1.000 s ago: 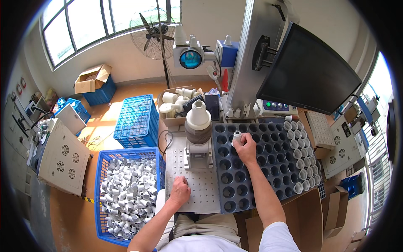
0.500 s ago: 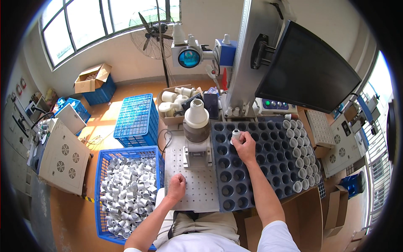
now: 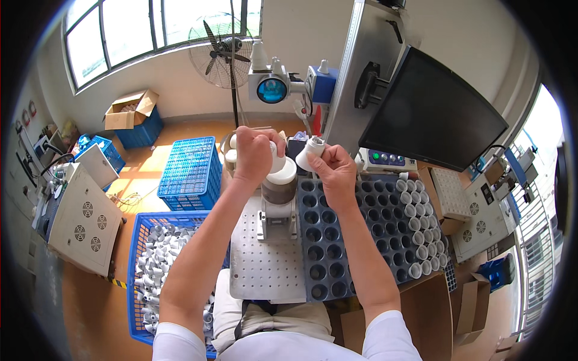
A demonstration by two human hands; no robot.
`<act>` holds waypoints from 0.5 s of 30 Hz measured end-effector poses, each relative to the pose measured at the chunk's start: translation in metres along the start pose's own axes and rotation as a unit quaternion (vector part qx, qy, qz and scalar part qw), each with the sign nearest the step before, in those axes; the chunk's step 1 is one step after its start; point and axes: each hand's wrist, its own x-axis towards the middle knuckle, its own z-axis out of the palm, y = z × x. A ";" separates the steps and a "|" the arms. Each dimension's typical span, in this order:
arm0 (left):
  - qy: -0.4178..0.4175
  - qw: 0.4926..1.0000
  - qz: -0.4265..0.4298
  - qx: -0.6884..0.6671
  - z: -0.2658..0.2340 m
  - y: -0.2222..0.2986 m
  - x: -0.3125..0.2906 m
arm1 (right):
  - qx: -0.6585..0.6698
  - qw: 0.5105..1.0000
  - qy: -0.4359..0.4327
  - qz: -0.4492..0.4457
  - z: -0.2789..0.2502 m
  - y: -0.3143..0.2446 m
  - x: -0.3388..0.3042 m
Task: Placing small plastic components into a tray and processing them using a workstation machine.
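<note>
My left hand (image 3: 256, 153) is closed around a white cone-shaped plastic part (image 3: 278, 161) at the top of the round fixture (image 3: 280, 185); its fingers partly hide the part. Just right of the fixture, my right hand (image 3: 335, 174) grips a second white cone-shaped part (image 3: 309, 155) between thumb and fingers. That part is tilted, narrow end up, and held in the air beyond the far edge of the black tray (image 3: 317, 257). Several white cups (image 3: 415, 224) fill the right-hand holes of the tray, while many dark holes show on its left side.
A blue basket (image 3: 135, 265) of loose white cones stands at the left, partly behind my left forearm. A perforated metal plate (image 3: 265, 268) lies before the fixture. Above hangs a lens head (image 3: 271, 90); a monitor (image 3: 436, 108) juts in at right. A stacked blue crate (image 3: 189, 171) stands farther back.
My left hand has risen from beside the perforated plate to the fixture top and taken hold of the cone there. My right hand has moved up and left from the tray, holding a cone-shaped part.
</note>
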 end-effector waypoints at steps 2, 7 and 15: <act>0.044 0.997 -0.006 0.066 -0.046 0.016 -0.023 | -0.065 0.996 -0.067 -0.008 0.026 -0.001 -0.002; 0.133 0.956 -0.056 0.257 -0.184 -0.066 -0.137 | -0.049 0.998 -0.049 0.008 0.029 0.033 -0.015; 0.119 0.852 -0.109 0.498 -0.385 -0.199 -0.333 | -0.083 0.994 0.026 -0.065 0.010 0.046 -0.059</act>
